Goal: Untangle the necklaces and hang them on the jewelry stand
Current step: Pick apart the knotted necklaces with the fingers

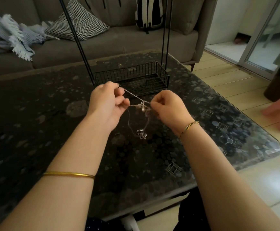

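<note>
Two hands above the dark patterned table [35, 114]. Left hand [107, 104] and right hand [167, 105] are each closed to a pinch on the tangled necklaces [136, 97], stretched between them just in front of one black wire jewelry stand [132, 77]. Chain count cannot be told; at least two strands run taut, one small drop pendant [143, 109] hangs at the knot, loops dangle below. Table's right edge near; surface to the left open.
</note>
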### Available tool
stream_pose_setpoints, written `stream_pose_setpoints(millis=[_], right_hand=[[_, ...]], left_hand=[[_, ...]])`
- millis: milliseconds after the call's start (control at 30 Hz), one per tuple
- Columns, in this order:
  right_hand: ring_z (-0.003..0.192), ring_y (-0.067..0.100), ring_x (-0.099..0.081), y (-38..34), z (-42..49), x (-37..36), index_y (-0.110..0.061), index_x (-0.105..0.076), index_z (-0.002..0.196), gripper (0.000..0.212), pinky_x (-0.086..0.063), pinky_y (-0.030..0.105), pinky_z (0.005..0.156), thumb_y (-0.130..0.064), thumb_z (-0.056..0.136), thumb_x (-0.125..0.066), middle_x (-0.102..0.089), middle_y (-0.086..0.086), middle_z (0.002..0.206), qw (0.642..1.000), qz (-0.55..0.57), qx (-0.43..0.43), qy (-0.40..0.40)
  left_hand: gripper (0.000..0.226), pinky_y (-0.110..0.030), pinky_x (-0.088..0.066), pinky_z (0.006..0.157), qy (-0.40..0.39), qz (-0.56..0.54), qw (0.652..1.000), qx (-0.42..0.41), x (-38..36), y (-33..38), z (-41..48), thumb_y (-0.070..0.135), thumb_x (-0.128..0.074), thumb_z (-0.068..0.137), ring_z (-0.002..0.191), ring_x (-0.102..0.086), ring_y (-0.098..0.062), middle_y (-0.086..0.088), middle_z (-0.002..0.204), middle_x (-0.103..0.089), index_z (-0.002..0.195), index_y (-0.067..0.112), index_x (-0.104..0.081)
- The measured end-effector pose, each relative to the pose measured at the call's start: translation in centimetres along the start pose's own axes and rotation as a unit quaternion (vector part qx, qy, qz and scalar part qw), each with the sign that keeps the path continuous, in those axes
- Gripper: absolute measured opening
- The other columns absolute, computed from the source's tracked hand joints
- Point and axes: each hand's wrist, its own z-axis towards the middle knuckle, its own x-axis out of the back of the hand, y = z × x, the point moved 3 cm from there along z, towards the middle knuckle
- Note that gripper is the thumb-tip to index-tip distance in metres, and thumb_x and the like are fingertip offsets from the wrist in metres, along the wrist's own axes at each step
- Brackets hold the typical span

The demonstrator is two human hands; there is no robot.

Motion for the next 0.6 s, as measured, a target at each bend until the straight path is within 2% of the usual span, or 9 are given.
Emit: stream_pose_setpoints(millis=[33,100,167,233,300,400,467,600], right_hand=[[0.077,0.014,-0.052,-0.1,0.0,0.1,-0.011,-0.056,0.087,0.007,-0.047,0.033,0.072,-0.008,0.091,-0.052,-0.053,-0.005,0.077,0.998,-0.043,0.027,0.029],[0.077,0.015,-0.053,-0.1,0.1,0.2,-0.011,-0.056,0.086,0.007,-0.048,0.032,0.072,-0.008,0.091,-0.052,-0.053,-0.004,0.077,0.996,-0.036,0.040,0.067],[0.077,0.018,-0.057,0.0,0.0,0.3,-0.012,-0.055,0.081,0.013,-0.054,0.036,0.074,-0.006,0.092,-0.052,-0.055,0.000,0.076,0.994,0.083,0.001,0.075],[0.075,0.018,-0.057,0.1,0.0,-0.1,-0.012,-0.053,0.078,0.017,-0.058,0.037,0.071,-0.003,0.093,-0.051,-0.054,0.003,0.075,0.966,0.248,-0.063,0.044],[0.069,0.015,-0.055,0.3,0.0,-0.3,-0.012,-0.051,0.077,0.019,-0.057,0.032,0.066,-0.004,0.094,-0.050,-0.052,0.004,0.074,0.943,0.318,-0.097,0.024],[0.060,0.013,-0.050,0.4,0.1,-0.2,-0.013,-0.050,0.078,0.020,-0.051,0.032,0.061,-0.006,0.096,-0.048,-0.050,0.002,0.071,0.944,0.314,-0.098,0.040],[0.055,0.012,-0.049,0.3,0.1,0.2,-0.012,-0.049,0.078,0.019,-0.046,0.026,0.053,-0.005,0.096,-0.047,-0.051,0.002,0.070,0.946,0.309,-0.081,0.057],[0.051,0.013,-0.048,-0.1,0.0,0.4,-0.011,-0.051,0.079,0.017,-0.034,0.017,0.039,-0.005,0.095,-0.049,-0.055,0.003,0.065,0.960,0.276,-0.044,0.031]], left_hand=[[0.011,-0.018,-0.039,0.046,0.003,0.007,1.000,-0.002,0.1,0.1,-0.1,0.009,-0.045,0.098,0.041,-0.033,-0.003,0.001,0.067,-0.054,0.091,0.012,-0.053],[0.009,-0.016,-0.036,0.042,-0.004,0.052,0.999,-0.004,0.1,0.2,-0.1,0.011,-0.045,0.100,0.044,-0.035,-0.003,-0.004,0.077,-0.063,0.097,0.012,-0.053],[0.008,-0.015,-0.034,0.039,-0.022,0.079,0.997,0.005,-0.2,-0.1,-0.3,0.010,-0.044,0.100,0.044,-0.036,-0.003,-0.009,0.087,-0.069,0.099,0.012,-0.051],[0.008,-0.014,-0.032,0.038,-0.048,0.113,0.992,0.019,-0.5,-0.4,-0.4,0.007,-0.044,0.100,0.042,-0.035,-0.003,-0.012,0.094,-0.071,0.097,0.009,-0.051],[0.008,-0.013,-0.032,0.037,-0.075,0.152,0.985,0.030,-0.7,-0.7,-0.5,0.002,-0.048,0.097,0.041,-0.036,-0.002,-0.012,0.099,-0.070,0.095,0.008,-0.053],[0.010,-0.013,-0.033,0.038,-0.100,0.230,0.968,0.018,-0.6,-1.1,-0.3,0.002,-0.059,0.090,0.048,-0.041,-0.003,-0.004,0.091,-0.066,0.095,0.010,-0.062],[0.010,-0.015,-0.035,0.042,-0.115,0.303,0.946,0.001,-0.3,-1.2,-0.1,0.006,-0.065,0.088,0.055,-0.043,-0.005,0.000,0.083,-0.062,0.093,0.014,-0.068],[0.005,-0.024,-0.036,0.058,-0.154,0.392,0.906,-0.036,-0.3,-1.6,-0.2,0.018,-0.072,0.083,0.076,-0.052,-0.008,0.004,0.089,-0.067,0.085,0.023,-0.072]])
